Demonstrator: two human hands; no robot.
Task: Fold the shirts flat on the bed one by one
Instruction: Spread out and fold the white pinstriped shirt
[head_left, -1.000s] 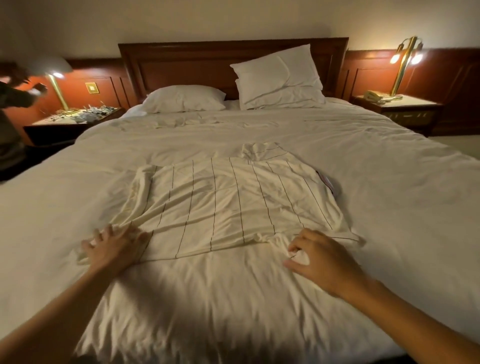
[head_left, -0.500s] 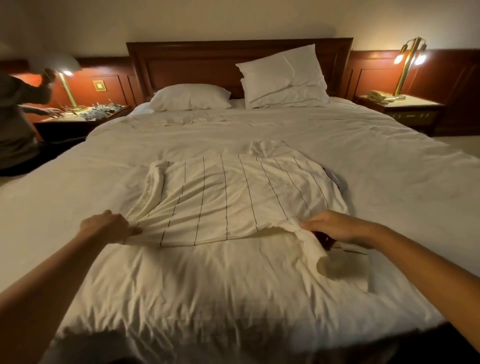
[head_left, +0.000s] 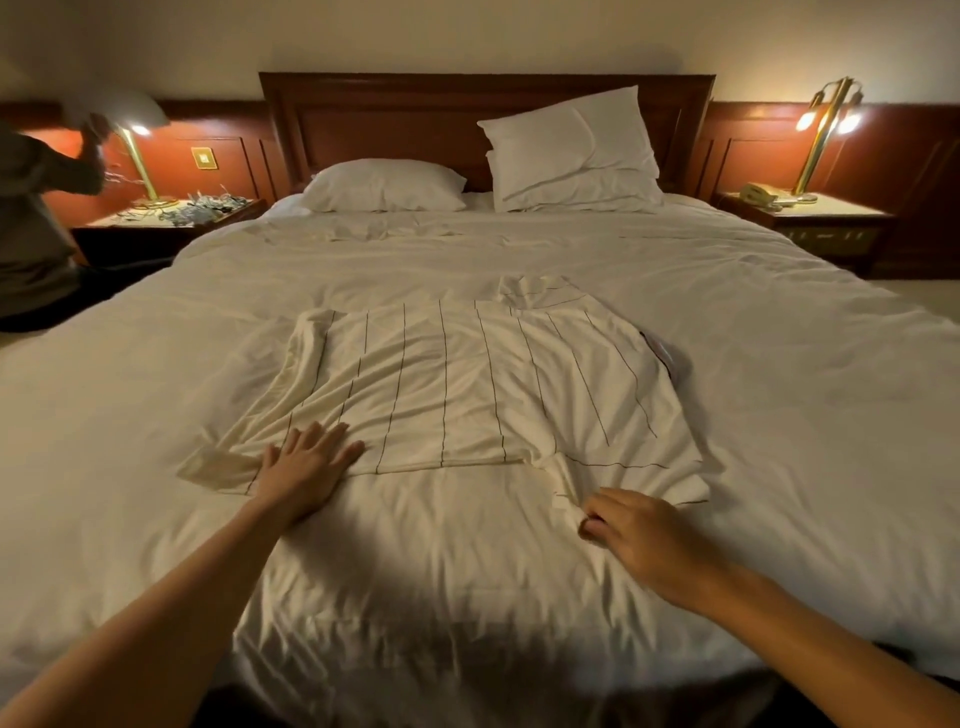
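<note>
A cream shirt with thin dark stripes lies spread on the white bed, its collar toward the pillows. My left hand presses flat with straight fingers on the shirt's near left corner. At the near right corner, my right hand has curled fingers pinching the bunched hem cloth. A small patch of pinkish fabric shows at the shirt's right edge.
Two white pillows lean at the dark wood headboard. A nightstand with a brass lamp and a phone stands at the right. Another person bends at the cluttered left nightstand.
Both hands lifted the shirt's near corners half a second ago; now the hem lies back down nearer to me, the left hand flat on it, the right still pinching.
</note>
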